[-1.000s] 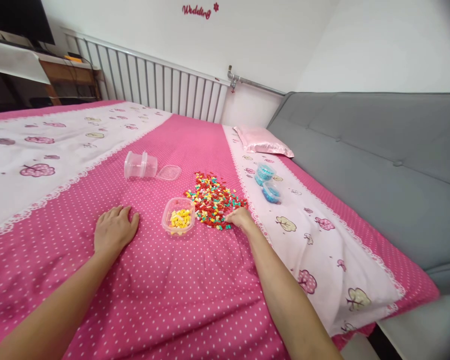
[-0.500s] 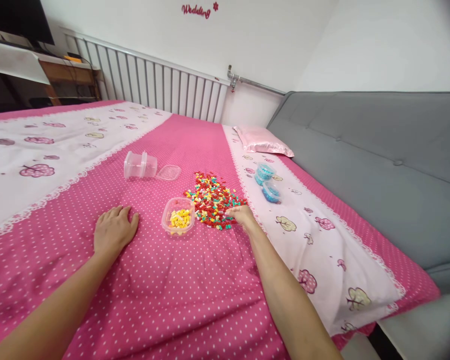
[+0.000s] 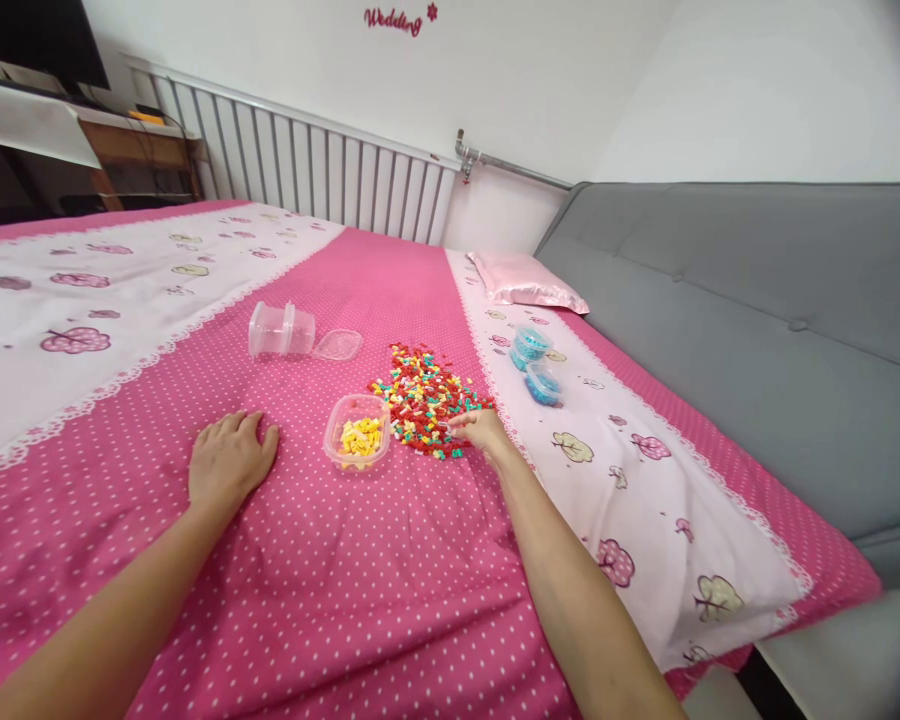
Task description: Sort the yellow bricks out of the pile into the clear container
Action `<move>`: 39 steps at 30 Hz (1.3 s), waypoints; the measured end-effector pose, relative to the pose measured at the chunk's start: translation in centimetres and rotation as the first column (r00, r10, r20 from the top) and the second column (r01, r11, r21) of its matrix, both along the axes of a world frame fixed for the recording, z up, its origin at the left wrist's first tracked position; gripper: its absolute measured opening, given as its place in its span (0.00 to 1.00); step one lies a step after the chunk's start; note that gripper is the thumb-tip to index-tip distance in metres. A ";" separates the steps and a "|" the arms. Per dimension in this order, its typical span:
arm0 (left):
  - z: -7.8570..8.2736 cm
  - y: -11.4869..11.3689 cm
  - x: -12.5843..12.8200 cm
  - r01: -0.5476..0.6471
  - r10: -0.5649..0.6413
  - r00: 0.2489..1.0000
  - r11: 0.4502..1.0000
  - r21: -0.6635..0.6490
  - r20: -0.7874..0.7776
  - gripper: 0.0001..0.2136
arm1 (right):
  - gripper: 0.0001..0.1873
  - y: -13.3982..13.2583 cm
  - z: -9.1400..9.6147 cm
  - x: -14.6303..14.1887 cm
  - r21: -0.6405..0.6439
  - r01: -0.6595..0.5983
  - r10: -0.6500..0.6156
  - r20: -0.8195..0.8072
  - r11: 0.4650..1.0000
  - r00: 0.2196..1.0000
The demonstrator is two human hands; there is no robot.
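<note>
Spread over the pink dotted bedspread [image 3: 330,560] is a loose pile of small coloured pieces [image 3: 420,395], red, yellow, green and pale. My right hand [image 3: 480,430] is at the pile's right front edge, fingers closed together at the pieces; whatever is between the fingertips is too small to make out. Left of the pile stands a clear plastic tub [image 3: 331,440] without a lid, holding yellow pieces [image 3: 361,437]. My left hand [image 3: 231,455] lies flat on the bedspread to the left of the tub, fingers stretched out and holding nothing.
Behind the tub, clear containers [image 3: 279,330] lie on their side beside a clear lid [image 3: 338,345]. To the right are tubs of blue pieces [image 3: 530,345], with a pink pillow [image 3: 526,280] farther back. A grey padded headboard [image 3: 757,330] borders the bed's right side.
My right hand has shifted very slightly left over the edge of the pile, its fingers still together. The left hand and the tub stay in place.
</note>
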State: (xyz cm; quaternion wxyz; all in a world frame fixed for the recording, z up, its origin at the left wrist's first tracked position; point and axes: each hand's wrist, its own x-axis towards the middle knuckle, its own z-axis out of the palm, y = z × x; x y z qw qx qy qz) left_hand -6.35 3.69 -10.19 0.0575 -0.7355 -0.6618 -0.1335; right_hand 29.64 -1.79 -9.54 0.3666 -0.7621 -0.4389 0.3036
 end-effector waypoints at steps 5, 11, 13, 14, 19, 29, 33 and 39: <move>-0.1 0.1 0.0 0.000 0.000 1.000 1.000 0.008 0.004 0.28 | 0.12 -0.3 0.2 -0.6 -0.093 -0.189 0.194 0.048 0.978 0.980; -0.1 0.1 0.0 0.004 -0.004 1.000 1.000 0.011 0.005 0.28 | 0.11 -0.4 0.8 -0.8 -0.177 -0.123 0.162 0.228 0.976 0.960; -0.1 0.1 0.0 0.003 -0.003 1.000 1.000 0.012 0.003 0.28 | 0.11 -0.5 1.2 -0.7 -0.178 -0.053 0.105 0.297 0.983 0.949; -0.1 0.1 0.0 0.003 -0.003 1.000 1.000 0.013 0.002 0.28 | 0.11 -0.6 1.4 -0.7 -0.173 -0.021 0.078 0.326 0.985 0.942; -0.1 0.1 0.0 0.005 -0.005 1.000 1.000 0.011 0.004 0.28 | 0.08 -0.7 2.0 -0.6 -0.134 0.011 0.040 0.369 0.991 0.928; -0.2 0.1 0.0 0.003 -0.003 1.000 1.000 0.005 -0.002 0.29 | 0.15 -1.1 2.0 -1.7 -0.235 -0.280 0.332 0.225 0.931 0.916; -0.1 0.1 0.0 -0.001 0.001 1.000 1.000 -0.003 -0.004 0.29 | 0.13 -0.9 1.9 -1.4 -0.250 -0.161 0.235 0.303 0.955 0.924; 0.1 -0.1 0.0 -0.003 0.003 1.000 1.000 -0.018 0.007 0.29 | 0.10 -1.1 2.3 -1.0 -0.176 0.079 0.003 0.423 0.981 0.906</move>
